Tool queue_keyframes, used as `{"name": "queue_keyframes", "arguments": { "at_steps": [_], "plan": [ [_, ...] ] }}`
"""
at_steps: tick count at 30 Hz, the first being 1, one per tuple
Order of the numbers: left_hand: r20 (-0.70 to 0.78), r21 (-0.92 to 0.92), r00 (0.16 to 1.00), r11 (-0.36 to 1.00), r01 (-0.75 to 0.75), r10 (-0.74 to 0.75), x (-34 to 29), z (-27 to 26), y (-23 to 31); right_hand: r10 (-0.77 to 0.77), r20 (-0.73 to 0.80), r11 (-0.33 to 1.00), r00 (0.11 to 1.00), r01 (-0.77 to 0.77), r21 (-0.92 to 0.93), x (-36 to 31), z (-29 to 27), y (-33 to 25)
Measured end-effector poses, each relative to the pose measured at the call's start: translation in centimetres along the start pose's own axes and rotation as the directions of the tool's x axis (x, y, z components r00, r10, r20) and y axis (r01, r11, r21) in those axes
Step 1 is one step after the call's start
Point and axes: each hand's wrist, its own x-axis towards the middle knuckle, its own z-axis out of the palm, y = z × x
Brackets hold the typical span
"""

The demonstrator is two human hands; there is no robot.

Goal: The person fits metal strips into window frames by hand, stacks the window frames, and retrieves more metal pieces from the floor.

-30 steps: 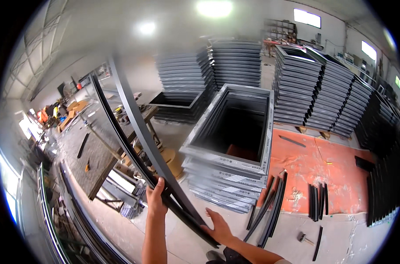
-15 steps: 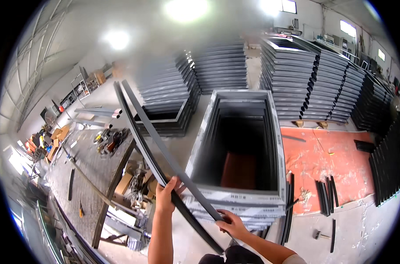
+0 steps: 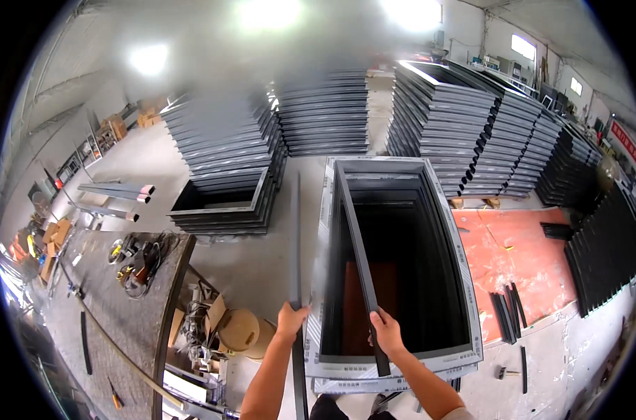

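Observation:
My left hand [image 3: 292,320] is closed round a long dark grey strip [image 3: 295,241], which stretches away from me just left of a stack of window frames [image 3: 462,262]. A second long grey strip [image 3: 358,241] is gripped in my right hand [image 3: 386,332]. That strip slants over the opening of the top frame, its far end near the frame's far left corner and its near end over the near edge. Whether it touches the frame I cannot tell. Pale printed film covers the frame's rim.
A workbench [image 3: 132,308] on the left bears power tools [image 3: 141,266] and a screwdriver [image 3: 115,395]. Tall frame stacks [image 3: 325,115] stand behind. Short black strips [image 3: 503,316] and a hammer [image 3: 505,372] lie at right, by an orange sheet [image 3: 521,245]. A round tan lid [image 3: 239,330] sits beside the bench.
The two strips, close together and slanting left before, are now apart. My right hand has carried its strip over the frame opening; my left hand's strip has swung to point straight ahead.

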Motion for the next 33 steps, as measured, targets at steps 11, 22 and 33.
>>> {"name": "queue_keyframes", "arguments": {
  "at_steps": [11,22,33],
  "plan": [
    [0.034,0.310,0.995,0.948,0.074,-0.089,4.6,2.6,-1.0,0.051,-0.106,0.996,0.993,-0.042,0.081,6.9,8.7,2.4],
    [0.129,0.110,0.966,0.971,0.212,-0.226,4.7,2.3,1.5,-0.618,-0.096,0.695,0.780,0.486,-0.530,11.9,9.1,13.1],
    [0.228,-0.108,0.954,0.969,0.224,-0.195,5.2,2.2,-2.0,-0.199,-0.119,0.930,0.973,0.149,-0.336,10.5,10.3,9.6]
  ]
}}
